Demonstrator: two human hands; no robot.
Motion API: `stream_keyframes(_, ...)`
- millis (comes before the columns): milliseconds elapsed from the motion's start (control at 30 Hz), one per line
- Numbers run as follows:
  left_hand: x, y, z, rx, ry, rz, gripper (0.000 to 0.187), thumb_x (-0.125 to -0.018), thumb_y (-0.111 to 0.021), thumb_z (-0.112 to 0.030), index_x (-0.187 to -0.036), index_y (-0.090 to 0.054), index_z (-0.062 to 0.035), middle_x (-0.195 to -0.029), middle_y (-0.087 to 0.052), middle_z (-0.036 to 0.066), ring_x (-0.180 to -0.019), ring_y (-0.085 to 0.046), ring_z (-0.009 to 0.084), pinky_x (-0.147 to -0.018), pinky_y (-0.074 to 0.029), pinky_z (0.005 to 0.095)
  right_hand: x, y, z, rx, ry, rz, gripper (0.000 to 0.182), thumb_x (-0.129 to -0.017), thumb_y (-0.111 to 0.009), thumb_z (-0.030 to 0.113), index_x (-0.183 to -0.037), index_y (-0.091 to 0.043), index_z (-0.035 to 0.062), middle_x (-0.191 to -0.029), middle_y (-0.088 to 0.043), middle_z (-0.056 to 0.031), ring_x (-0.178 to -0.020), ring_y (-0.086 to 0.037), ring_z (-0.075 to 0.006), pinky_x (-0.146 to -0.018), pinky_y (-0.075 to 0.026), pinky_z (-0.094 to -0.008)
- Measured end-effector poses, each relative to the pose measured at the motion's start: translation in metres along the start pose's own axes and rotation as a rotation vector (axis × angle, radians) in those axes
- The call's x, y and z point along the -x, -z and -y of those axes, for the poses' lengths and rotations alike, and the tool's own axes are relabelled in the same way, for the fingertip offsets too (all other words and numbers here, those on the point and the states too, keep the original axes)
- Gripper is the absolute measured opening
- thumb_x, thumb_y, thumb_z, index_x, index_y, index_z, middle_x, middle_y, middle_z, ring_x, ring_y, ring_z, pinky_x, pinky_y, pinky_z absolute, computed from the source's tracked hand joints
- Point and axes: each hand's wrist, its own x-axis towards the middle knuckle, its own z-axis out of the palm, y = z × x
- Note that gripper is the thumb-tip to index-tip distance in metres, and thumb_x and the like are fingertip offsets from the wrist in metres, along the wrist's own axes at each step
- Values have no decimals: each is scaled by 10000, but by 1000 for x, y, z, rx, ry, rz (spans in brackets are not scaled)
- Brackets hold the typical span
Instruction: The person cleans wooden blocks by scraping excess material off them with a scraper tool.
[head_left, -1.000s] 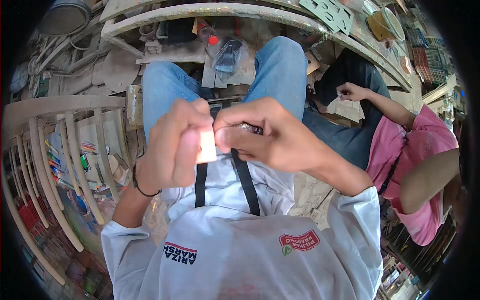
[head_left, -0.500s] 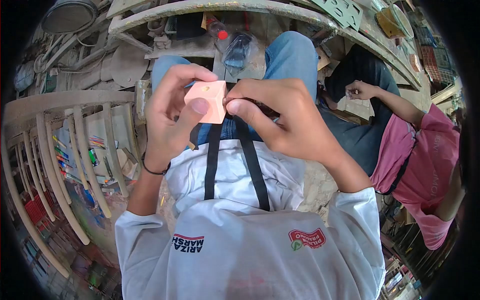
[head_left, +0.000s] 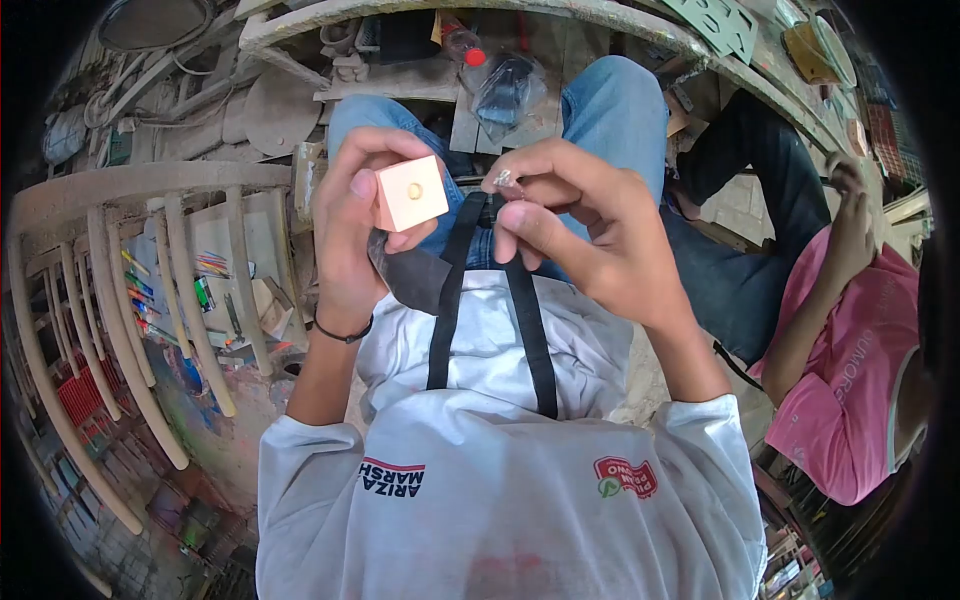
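My left hand (head_left: 355, 215) grips a pale pink cube (head_left: 412, 193) by its side, with a round mark or hole showing on the face turned up. A dark grey flap of material (head_left: 408, 275) hangs just below that hand. To the right of the cube and apart from it, my right hand (head_left: 575, 215) has its thumb and fingers drawn together around a small shiny piece (head_left: 504, 178), too small to name. Both hands are above my lap, over blue jeans and two black straps (head_left: 458, 290).
A slatted wooden rack (head_left: 150, 180) stands at the left, with coloured pens behind it. A curved wooden bar (head_left: 450, 12) crosses the top, near a red-capped bottle (head_left: 470, 50) and a plastic bag (head_left: 508, 95). A co-worker in pink (head_left: 840, 370) sits at the right.
My right hand has moved away from the cube. The cube has been turned, so its marked face shows more fully. The co-worker's hand has risen, and the view has shifted.
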Motion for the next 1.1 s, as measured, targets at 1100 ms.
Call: stream_keyframes(1100,10,-35,-13,309,214,-139,400,-995,-283,-359,-911,-473,-16,-723,-523,128,-418,-312,47,-393,-258,192,6,4,-2,-77,129,-70,139,-787,-645,-47,-867,-539,-5,-859,-563,-46,-770,-586,-97,-656,-455,-208)
